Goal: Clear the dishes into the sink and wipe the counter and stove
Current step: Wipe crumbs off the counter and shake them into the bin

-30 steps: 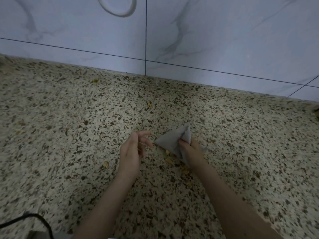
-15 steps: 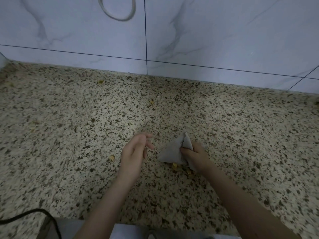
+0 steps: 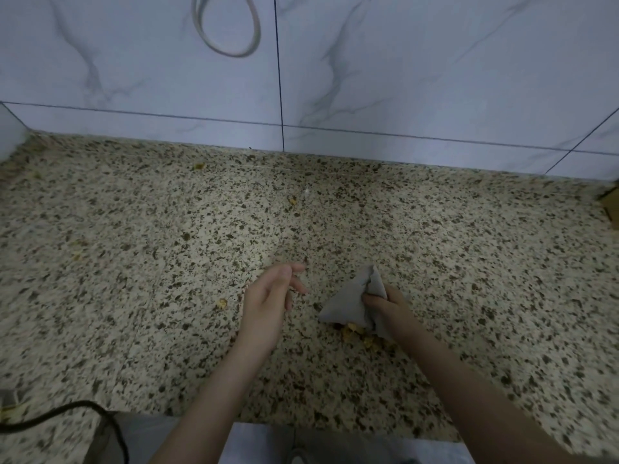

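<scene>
Cloth: my right hand (image 3: 390, 304) pinches a soft grey cloth (image 3: 351, 303), bunched into a peak.
Left hand (image 3: 268, 301): grip loose, fingers relaxed, holding nothing.
Counter (image 3: 134, 262): speckled stone, yellow crumbs (image 3: 351, 329) near the cloth.

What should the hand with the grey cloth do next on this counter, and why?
Probably drag the grey cloth toward the counter's near edge, sweeping the yellowish crumbs beside it toward the open left hand. The right hand already grips the cloth on the speckled counter, and the crumbs lie just in front of it.
</scene>
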